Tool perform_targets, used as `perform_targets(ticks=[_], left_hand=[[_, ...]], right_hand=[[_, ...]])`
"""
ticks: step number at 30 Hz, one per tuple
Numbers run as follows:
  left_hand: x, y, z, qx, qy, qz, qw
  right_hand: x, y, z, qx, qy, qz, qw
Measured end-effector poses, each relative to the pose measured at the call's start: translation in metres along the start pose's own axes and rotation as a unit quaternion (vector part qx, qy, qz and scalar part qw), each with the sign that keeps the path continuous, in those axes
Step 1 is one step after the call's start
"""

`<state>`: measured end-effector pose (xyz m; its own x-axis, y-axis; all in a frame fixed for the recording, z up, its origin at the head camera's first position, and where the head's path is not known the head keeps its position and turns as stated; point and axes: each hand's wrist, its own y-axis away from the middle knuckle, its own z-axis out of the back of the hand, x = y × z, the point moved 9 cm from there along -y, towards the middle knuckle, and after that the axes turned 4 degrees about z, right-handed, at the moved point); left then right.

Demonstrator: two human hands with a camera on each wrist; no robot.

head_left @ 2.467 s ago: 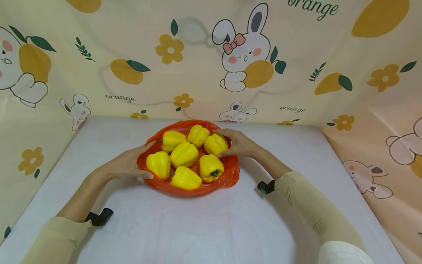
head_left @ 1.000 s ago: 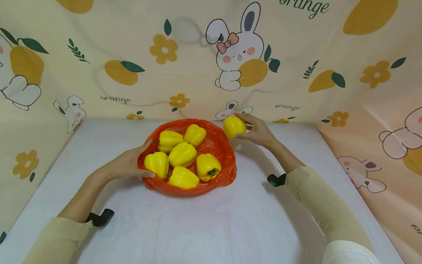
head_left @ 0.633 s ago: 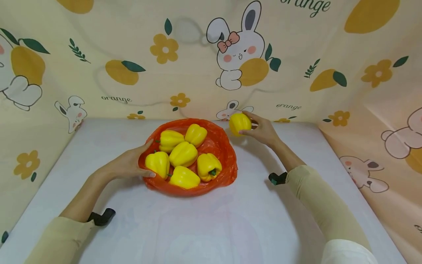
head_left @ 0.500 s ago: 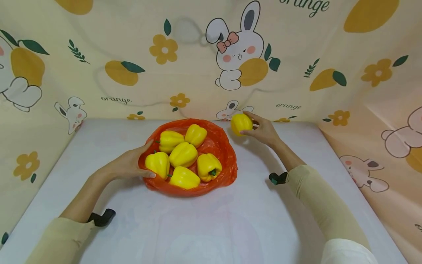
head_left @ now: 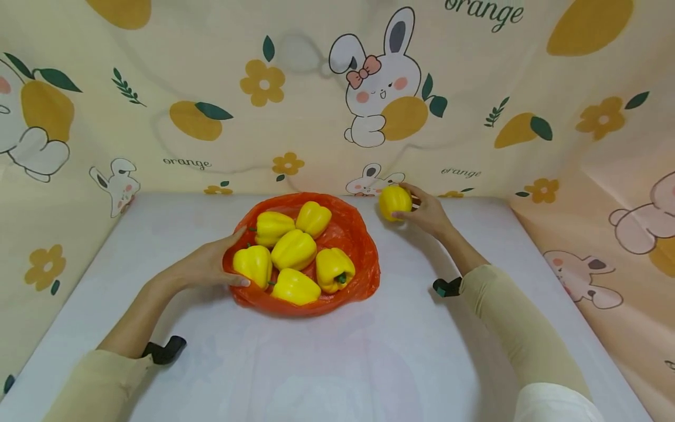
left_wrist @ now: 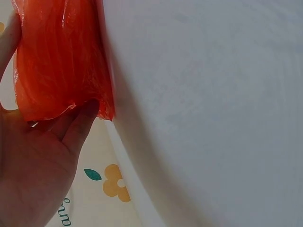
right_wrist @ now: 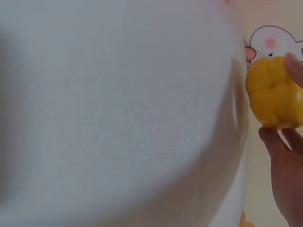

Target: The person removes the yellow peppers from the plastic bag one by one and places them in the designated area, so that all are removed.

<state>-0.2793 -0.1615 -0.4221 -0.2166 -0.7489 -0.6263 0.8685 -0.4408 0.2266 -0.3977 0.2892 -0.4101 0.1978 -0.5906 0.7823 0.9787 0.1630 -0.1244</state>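
Observation:
A red plastic bag (head_left: 364, 258) with a wide open mouth rests on the table, with several yellow bell peppers (head_left: 293, 249) lying inside it. My left hand (head_left: 208, 264) grips the bag's left side, thumb over the near rim; the left wrist view shows fingers against the bag's crinkled wall (left_wrist: 61, 56). To the right of the bag, near the back of the table, my right hand (head_left: 429, 215) holds one yellow bell pepper (head_left: 395, 203) between thumb and fingers. The right wrist view shows this pepper (right_wrist: 272, 92) lifted off the table, its shadow below.
The white tabletop (head_left: 316, 369) spreads in front of and beside the bag. A patterned cloth (head_left: 227, 70) with rabbits and flowers stands as a wall behind the table and along both sides.
My right hand has taken one yellow bell pepper from the right part of the bag and carried it right. Lately it has moved a little farther right and lower. My left hand stays on the bag.

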Motion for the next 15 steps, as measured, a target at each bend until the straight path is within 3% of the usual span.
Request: perform_targets(ticks=[7, 15], left_hand=[[0.001, 0.001, -0.002, -0.001, -0.003, -0.005, 1.0], [-0.002, 0.001, 0.001, -0.004, -0.004, -0.009, 0.9999]], right_hand=[[-0.009, 0.002, -0.005, 0.009, 0.014, -0.027, 0.9995], [-0.016, -0.001, -0.005, 0.013, -0.015, -0.061, 0.9979]])
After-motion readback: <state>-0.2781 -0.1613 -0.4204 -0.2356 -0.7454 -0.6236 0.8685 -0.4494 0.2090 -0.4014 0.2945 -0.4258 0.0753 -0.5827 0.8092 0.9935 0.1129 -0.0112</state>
